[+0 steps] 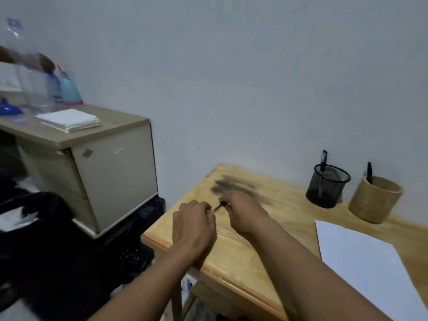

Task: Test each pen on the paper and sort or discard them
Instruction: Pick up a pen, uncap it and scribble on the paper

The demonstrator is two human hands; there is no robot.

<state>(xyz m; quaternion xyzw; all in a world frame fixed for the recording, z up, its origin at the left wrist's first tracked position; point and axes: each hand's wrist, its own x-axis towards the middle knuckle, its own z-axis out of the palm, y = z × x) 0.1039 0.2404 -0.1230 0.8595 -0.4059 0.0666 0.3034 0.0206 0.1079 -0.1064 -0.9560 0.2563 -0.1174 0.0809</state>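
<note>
Both hands meet over the left end of the wooden desk point(231, 262). My left hand point(193, 225) and my right hand point(243, 212) each grip one end of a thin dark pen point(218, 206), which spans the small gap between them. A white sheet of paper point(361, 258) lies on the desk to the right. At the back right stand a black mesh pen cup point(326, 188) holding one pen and a round wooden cup point(374, 199) with another pen.
A dark smudge point(236, 187) marks the desk just beyond the hands. To the left is a beige cabinet point(111, 167) with a stack of white paper point(69, 120) and bottles point(67, 89). Dark bags point(46, 239) fill the floor at left.
</note>
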